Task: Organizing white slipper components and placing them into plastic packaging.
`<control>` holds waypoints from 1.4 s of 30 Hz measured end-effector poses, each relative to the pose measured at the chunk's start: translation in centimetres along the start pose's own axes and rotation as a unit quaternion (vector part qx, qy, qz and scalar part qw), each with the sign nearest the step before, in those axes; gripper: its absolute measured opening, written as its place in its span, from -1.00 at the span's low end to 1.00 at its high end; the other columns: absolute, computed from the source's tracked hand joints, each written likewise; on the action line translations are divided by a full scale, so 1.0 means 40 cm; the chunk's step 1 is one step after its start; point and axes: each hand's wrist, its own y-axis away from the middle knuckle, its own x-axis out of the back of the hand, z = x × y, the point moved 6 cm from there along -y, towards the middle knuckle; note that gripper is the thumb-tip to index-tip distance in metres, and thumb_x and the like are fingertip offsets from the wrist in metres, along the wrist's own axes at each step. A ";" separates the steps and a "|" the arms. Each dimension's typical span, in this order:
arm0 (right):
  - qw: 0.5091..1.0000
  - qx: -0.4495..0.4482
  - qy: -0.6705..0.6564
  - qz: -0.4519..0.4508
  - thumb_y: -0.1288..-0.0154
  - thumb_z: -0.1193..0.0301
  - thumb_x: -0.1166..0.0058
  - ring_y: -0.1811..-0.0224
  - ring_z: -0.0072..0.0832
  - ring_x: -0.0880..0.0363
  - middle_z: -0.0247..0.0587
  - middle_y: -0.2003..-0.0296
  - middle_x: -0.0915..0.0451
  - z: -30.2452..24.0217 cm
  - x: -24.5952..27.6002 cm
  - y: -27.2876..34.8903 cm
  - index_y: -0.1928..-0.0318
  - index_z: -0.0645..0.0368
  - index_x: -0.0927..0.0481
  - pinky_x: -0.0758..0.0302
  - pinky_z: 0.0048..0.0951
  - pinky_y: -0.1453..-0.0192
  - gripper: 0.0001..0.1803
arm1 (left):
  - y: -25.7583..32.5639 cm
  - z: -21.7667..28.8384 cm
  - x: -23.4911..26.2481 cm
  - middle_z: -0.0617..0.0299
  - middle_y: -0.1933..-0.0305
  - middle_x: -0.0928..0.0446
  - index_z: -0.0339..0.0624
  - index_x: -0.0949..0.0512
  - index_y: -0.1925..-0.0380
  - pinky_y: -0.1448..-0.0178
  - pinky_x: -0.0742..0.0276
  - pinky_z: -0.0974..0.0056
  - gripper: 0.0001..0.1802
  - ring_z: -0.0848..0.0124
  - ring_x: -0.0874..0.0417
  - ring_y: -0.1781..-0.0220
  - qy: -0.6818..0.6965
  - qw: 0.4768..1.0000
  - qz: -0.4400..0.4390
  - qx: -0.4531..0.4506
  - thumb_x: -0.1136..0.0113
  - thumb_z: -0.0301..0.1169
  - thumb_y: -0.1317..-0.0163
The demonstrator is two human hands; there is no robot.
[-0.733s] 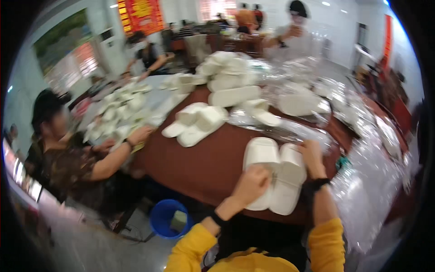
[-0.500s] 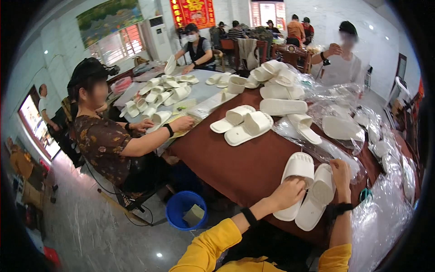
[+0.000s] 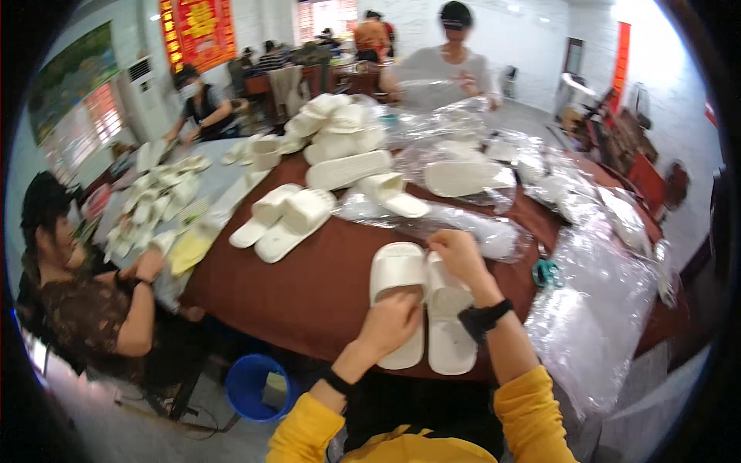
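Two white slippers lie side by side at the near edge of the brown-covered table, toes pointing away from me. My left hand [image 3: 392,320] reaches into the opening of the left slipper [image 3: 398,266], its fingers curled and partly hidden under the strap. At the toe end of the right slipper [image 3: 451,347], my right hand [image 3: 459,255] has its fingertips bent together against the strap's far edge. Part of that slipper is covered by my right wrist with its black band. Another white pair [image 3: 289,224] rests farther left on the cloth.
A pile of white slippers [image 3: 340,127] rises beyond. Clear plastic bags [image 3: 594,309] spread along the right, with teal-handled scissors [image 3: 546,272] beside them. A blue bin [image 3: 258,386] stands on the floor at left. Co-workers sit at left and stand across the table.
My view has swung right, so the table and slippers appear farther left. Both hands stay at the same pair. The co-worker at left now has a yellow sheet by their hands.
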 end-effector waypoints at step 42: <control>0.986 0.055 -0.153 0.024 -0.14 0.75 -0.06 0.50 -0.53 -0.54 -0.22 0.42 -0.54 -0.113 0.034 -0.005 0.31 0.32 -0.50 -0.47 -0.54 0.41 -0.87 | -0.197 -0.092 0.009 0.28 0.16 -0.56 -0.25 -0.48 0.00 0.11 -0.52 0.37 -0.79 0.53 -0.53 0.23 0.465 0.871 -0.050 0.151 -0.05 -0.45 -0.41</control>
